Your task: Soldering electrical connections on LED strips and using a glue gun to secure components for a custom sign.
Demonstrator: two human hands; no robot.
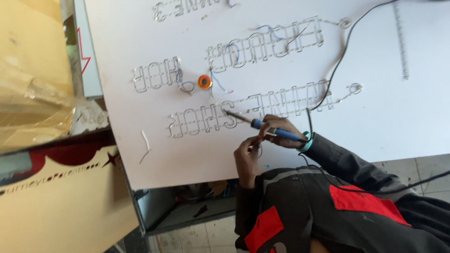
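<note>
Black-and-red jacket sleeve lowest, my right hand point(276, 127) fingers gripping soldering iron point(262, 125), tip on bottom letter row point(248, 110), left hand point(247, 152) pinching something thin; most rows look wired, loose wires remain.

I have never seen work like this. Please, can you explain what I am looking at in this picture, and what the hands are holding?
The picture comes from a camera on a person's head, looking down. A big white board lies flat, with rows of letter outlines made of small lights and thin wires. The right hand holds a blue-handled soldering iron; its tip touches the nearest row. The left hand pinches something thin beside it, too small to tell. A small orange spool sits on the board. The iron's black cable runs across the board.
</note>
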